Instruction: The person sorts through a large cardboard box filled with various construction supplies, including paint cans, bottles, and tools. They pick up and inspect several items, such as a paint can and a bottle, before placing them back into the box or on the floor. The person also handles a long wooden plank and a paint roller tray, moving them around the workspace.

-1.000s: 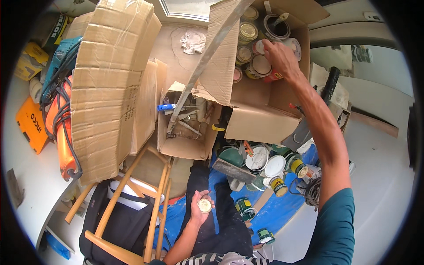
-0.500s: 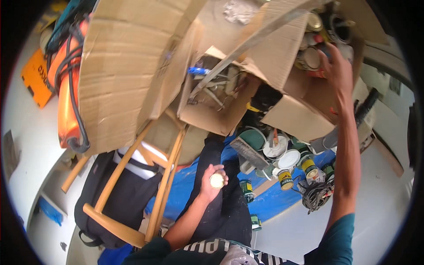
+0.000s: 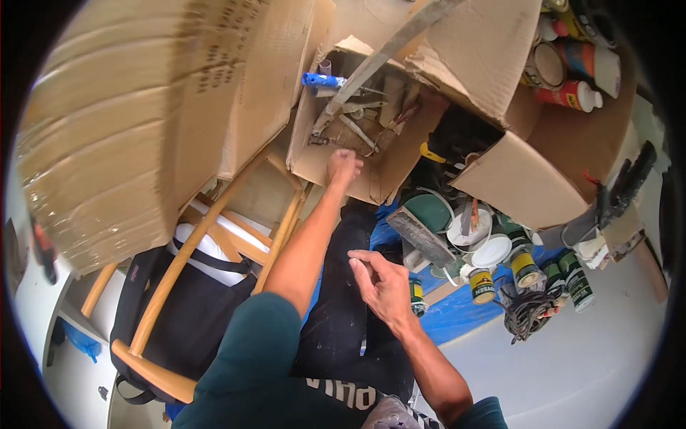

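Clock directions as the person faces. The right hand (image 3: 382,286) has withdrawn from the large open brown cardboard box (image 3: 529,179) at 2 o'clock to above the black-trousered lap (image 3: 339,314) at 5, its fingers curled. I see a red cylindrical container with a white cap (image 3: 568,95) uncovered at 2. The left hand (image 3: 344,169) has moved to 12, at the small brown cardboard box's (image 3: 368,182) near wall; its small round pale-lidded can has left view.

Brown box (image 3: 404,159), blue handle (image 3: 323,79), teal sleeves (image 3: 250,343)
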{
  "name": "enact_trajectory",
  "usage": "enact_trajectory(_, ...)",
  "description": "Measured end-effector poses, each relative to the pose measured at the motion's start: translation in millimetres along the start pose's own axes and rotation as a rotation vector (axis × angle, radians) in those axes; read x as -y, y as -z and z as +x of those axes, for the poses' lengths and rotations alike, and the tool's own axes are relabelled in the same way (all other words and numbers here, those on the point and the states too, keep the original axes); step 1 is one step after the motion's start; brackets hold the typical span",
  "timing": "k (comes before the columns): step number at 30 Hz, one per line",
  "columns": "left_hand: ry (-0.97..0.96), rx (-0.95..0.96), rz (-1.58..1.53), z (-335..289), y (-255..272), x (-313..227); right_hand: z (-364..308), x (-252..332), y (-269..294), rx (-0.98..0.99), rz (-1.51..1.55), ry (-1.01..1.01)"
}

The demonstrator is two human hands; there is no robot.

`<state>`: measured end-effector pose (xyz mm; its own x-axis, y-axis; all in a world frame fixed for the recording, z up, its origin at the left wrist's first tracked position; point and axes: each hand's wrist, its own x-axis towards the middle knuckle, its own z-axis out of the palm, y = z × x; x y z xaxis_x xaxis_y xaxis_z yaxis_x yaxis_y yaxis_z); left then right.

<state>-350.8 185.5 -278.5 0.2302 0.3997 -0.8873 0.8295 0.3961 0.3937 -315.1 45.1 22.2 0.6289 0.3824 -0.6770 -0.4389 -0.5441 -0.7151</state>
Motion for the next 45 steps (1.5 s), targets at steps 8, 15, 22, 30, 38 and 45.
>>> enact_trajectory(8, 0.345, -0.111, 0.024, 159, -63, 26, 17, -108, 1, -0.146, -0.037, -0.099)
enact_trajectory(15, 0.288, -0.282, -0.099, 169, -37, 56, 146, -138, -20, -0.17, -0.272, 0.27)
enact_trajectory(22, 0.191, -0.278, -0.351, 106, -23, 48, 341, -202, -79, -0.173, -0.851, 0.46)
enact_trajectory(30, 0.199, -0.169, -0.761, 81, -29, 62, 356, -226, -79, 0.106, -1.057, 0.35)
enact_trajectory(38, 0.522, 0.228, -1.094, -9, -33, 57, 210, -178, -25, 0.578, -0.456, 0.37)
enact_trajectory(45, 0.471, -0.208, -1.029, -190, -55, 6, 249, -41, -29, -0.281, -0.45, 0.701)
